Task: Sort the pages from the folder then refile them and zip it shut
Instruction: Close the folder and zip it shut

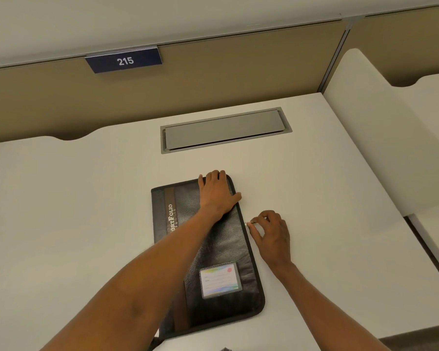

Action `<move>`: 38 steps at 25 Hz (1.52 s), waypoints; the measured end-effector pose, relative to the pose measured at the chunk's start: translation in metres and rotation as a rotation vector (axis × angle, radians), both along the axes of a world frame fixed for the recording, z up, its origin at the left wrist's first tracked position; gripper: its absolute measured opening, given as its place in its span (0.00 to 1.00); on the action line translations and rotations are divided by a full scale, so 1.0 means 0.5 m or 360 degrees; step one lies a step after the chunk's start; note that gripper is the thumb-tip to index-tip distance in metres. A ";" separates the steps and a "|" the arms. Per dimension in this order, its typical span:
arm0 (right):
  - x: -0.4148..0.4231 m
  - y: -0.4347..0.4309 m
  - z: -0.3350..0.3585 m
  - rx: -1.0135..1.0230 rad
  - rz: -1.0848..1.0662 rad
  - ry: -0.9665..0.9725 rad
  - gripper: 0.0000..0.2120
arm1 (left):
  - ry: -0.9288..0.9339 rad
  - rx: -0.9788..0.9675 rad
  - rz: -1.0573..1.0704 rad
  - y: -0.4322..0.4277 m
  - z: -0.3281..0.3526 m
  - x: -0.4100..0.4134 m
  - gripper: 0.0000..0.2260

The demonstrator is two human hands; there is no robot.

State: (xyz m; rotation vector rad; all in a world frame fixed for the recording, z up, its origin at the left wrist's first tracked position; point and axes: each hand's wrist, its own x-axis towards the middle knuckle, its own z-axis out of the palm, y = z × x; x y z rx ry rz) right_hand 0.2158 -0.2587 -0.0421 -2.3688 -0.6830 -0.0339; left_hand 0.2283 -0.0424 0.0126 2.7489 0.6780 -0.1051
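Note:
A black zip-up portfolio folder (223, 247) lies closed and flat on the white desk (74, 211), with a brown stripe on its left and a small label card (219, 279) on its cover. My left hand (217, 192) presses flat on the folder's far right corner, fingers spread. My right hand (270, 230) is at the folder's right edge, thumb and forefinger pinched on the small metal zipper pull (249, 224), about a third of the way down that side. No pages are visible.
A grey cable hatch (223, 130) is set into the desk behind the folder. A tan partition with a blue "215" sign (124, 60) closes the back. A white side divider (380, 138) stands to the right.

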 end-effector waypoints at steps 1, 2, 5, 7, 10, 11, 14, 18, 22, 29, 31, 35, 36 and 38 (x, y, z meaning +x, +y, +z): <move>0.006 0.006 0.001 0.0009 -0.0009 0.0002 0.06 | 0.0000 -0.0003 -0.0006 -0.002 0.001 -0.002 0.38; 0.011 0.012 0.001 0.0020 -0.0019 -0.0002 0.06 | -0.0001 -0.0007 -0.0012 -0.005 0.002 -0.003 0.38; 0.028 0.031 0.005 0.0050 -0.0048 0.0000 0.05 | 0.0000 -0.0015 -0.0030 -0.014 0.004 -0.007 0.38; 0.038 0.042 0.005 0.0054 -0.0074 0.0013 0.06 | -0.0002 -0.0020 -0.0044 -0.020 0.004 -0.011 0.38; 0.047 0.055 0.002 0.0049 -0.0111 0.0026 0.06 | -0.0008 -0.0025 -0.0064 -0.030 0.002 -0.016 0.38; 0.049 0.059 0.000 0.0056 -0.0118 0.0035 0.05 | -0.0006 -0.0024 -0.0069 -0.031 0.001 -0.017 0.38; 0.048 0.065 -0.001 0.0118 -0.0083 0.0078 0.04 | 0.0000 -0.0023 -0.0080 -0.028 0.003 -0.018 0.37; 0.050 0.059 0.000 0.0191 -0.0045 0.0119 0.03 | -0.0020 -0.0025 -0.0075 -0.019 0.005 -0.019 0.36; 0.054 0.059 -0.006 0.0225 -0.0098 0.0153 0.05 | -0.0043 -0.0015 -0.0072 -0.022 0.007 -0.016 0.34; 0.080 0.088 -0.001 0.0209 -0.0203 0.0156 0.06 | -0.0095 -0.0011 -0.0086 -0.021 0.002 -0.018 0.33; 0.098 0.099 0.004 0.0172 -0.0185 0.0154 0.05 | -0.0103 0.0008 -0.0097 -0.020 -0.002 -0.020 0.34; 0.139 0.123 0.010 0.0120 -0.0138 0.0163 0.04 | -0.0136 0.0002 -0.0096 -0.018 -0.007 -0.019 0.33; 0.148 0.129 0.010 0.0106 -0.0127 0.0167 0.04 | -0.0153 -0.0003 -0.0095 -0.019 -0.008 -0.020 0.33; 0.165 0.141 0.009 0.0087 -0.0095 0.0180 0.04 | -0.0172 -0.0008 -0.0098 -0.018 -0.011 -0.021 0.33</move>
